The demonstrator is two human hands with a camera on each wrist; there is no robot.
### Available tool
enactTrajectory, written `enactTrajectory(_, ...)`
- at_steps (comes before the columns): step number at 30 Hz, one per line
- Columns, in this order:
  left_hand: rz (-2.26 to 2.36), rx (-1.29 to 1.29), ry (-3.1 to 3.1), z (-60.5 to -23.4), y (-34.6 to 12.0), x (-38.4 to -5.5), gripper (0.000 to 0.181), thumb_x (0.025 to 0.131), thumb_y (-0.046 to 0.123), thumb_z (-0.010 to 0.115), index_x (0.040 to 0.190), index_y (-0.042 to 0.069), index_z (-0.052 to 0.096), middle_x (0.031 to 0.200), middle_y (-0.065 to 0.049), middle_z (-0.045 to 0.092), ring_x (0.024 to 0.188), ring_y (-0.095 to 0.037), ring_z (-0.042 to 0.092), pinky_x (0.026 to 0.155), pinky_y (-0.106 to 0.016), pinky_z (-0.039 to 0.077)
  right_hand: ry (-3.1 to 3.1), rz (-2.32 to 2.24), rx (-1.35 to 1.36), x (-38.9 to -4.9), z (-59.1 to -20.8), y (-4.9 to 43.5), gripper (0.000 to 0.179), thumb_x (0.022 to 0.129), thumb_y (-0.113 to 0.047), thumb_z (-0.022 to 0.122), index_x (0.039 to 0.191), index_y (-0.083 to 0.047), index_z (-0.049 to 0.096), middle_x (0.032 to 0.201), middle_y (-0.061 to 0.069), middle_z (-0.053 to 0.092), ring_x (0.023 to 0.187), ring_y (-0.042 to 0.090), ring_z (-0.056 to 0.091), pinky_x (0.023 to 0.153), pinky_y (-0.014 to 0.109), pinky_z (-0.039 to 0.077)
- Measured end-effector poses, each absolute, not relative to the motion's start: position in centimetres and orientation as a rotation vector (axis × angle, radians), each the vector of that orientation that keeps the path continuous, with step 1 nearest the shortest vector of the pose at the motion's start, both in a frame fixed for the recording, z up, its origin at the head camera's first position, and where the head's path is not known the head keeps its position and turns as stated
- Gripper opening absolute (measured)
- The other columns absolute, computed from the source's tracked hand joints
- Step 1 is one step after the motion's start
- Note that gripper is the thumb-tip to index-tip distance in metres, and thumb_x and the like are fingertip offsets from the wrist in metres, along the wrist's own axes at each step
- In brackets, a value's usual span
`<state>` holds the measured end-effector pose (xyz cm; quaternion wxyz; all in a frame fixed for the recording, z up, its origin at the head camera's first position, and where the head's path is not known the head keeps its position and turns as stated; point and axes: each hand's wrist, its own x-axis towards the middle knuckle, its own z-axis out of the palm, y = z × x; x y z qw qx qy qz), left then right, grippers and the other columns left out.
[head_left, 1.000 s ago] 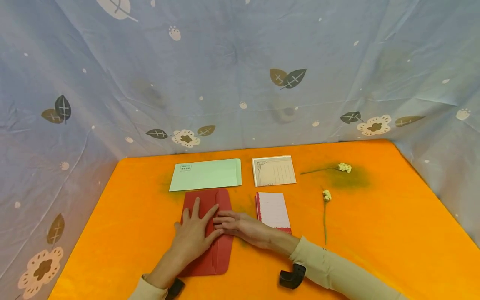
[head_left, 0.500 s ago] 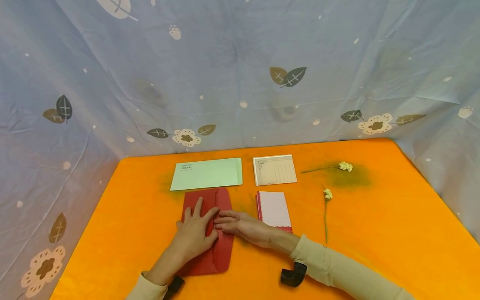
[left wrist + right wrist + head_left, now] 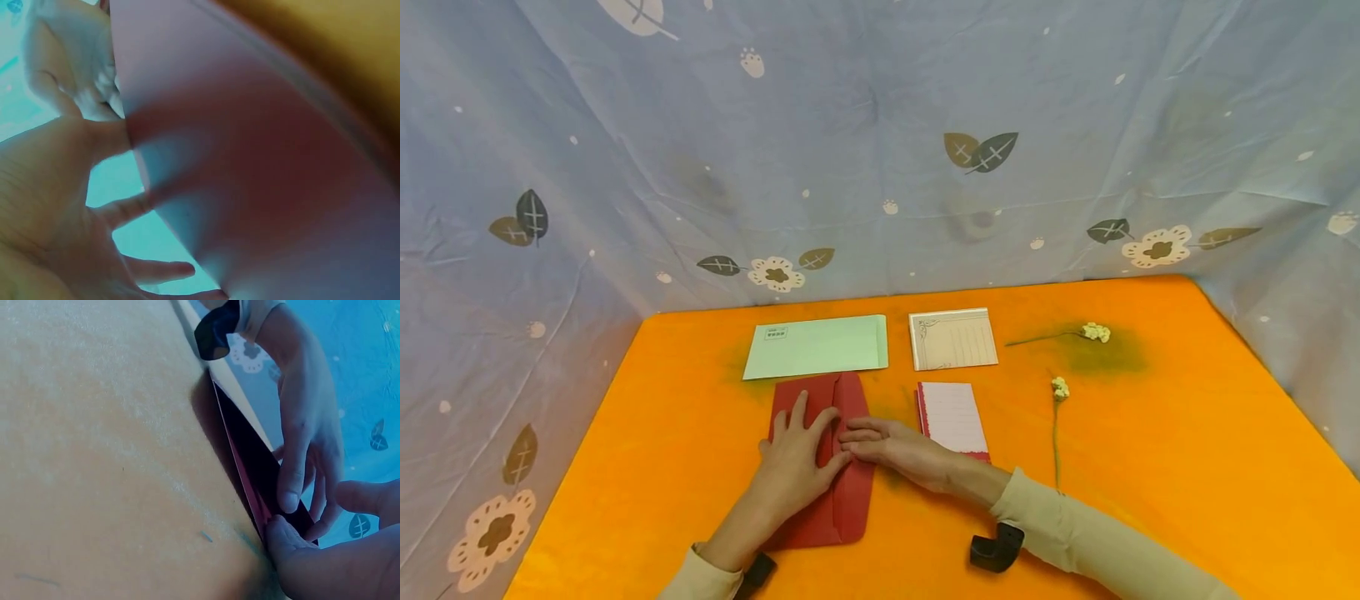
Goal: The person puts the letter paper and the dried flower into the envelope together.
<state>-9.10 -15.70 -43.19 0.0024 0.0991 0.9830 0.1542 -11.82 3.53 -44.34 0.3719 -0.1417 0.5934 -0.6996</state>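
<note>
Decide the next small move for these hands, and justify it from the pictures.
Perhaps the right hand should gently ease the red envelope open: that hand reaches the edge beside the unfolded flap, while the left hand lies across the envelope's body, well placed to steady it.

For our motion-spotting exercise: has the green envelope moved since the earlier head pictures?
No. In the head view, the green envelope keeps its place below the printed flower on the backdrop.

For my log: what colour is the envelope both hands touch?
Red; the envelope shows best in the head view.
</note>
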Motion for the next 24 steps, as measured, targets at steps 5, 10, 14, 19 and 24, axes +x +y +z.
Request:
enactTrajectory(5,0.451,0.290,3.065,-43.4,-15.5,-9.2,0.078,0.072,0.056,0.081,0.136,0.021,0.052,0.152,-0.026,0.029,0.127,-0.050,0.033,0.081,-0.078,0.037,1.658,-1.736,-0.395,-11.7,-44.0,3.4,0.057,0.101,-0.017,0.053,0.148,0.006,0.031,0.143,0.020,0.050,0.132,0.030,0.049,0.110,0.043,0.035)
enactTrajectory(10,0.432,0.286,3.066,-43.5,-15.4,-9.4,0.085,0.066,0.059,0.084,0.135,0.021,0.052,0.151,-0.026,0.030,0.126,-0.051,0.034,0.079,-0.078,0.037,1.801,-1.640,-0.506,-11.6,-43.4,3.4,0.052,0.102,-0.019,0.053,0.146,0.004,0.037,0.138,0.016,0.055,0.129,0.029,0.051,0.110,0.044,0.035)
enactTrajectory(14,0.439,0.289,3.070,-43.5,-15.3,-9.4,0.088,0.064,0.059,0.085,0.134,0.020,0.051,0.150,-0.027,0.031,0.125,-0.050,0.035,0.078,-0.078,0.038,1.902,-1.595,-0.687,-12.0,-42.7,4.3,0.037,0.102,-0.010,0.051,0.136,0.004,0.051,0.129,0.018,0.061,0.122,0.030,0.057,0.102,0.032,0.044)
enactTrajectory(19,0.456,0.275,3.069,-43.4,-15.2,-9.4,0.087,0.062,0.059,0.086,0.133,0.021,0.052,0.150,-0.027,0.031,0.124,-0.049,0.035,0.078,-0.076,0.039,2.098,-1.548,-0.818,-13.1,-41.5,6.8,0.028,0.098,-0.003,0.057,0.125,0.004,0.062,0.117,0.017,0.068,0.110,0.031,0.064,0.090,0.022,0.050)
enactTrajectory(24,0.458,0.252,3.064,-43.4,-15.3,-9.4,0.085,0.062,0.059,0.086,0.131,0.022,0.052,0.151,-0.026,0.030,0.124,-0.048,0.034,0.078,-0.074,0.039,2.168,-1.617,-0.772,-14.5,-41.6,9.8,0.031,0.094,0.003,0.060,0.124,0.011,0.058,0.118,0.026,0.064,0.107,0.039,0.064,0.086,0.027,0.054)
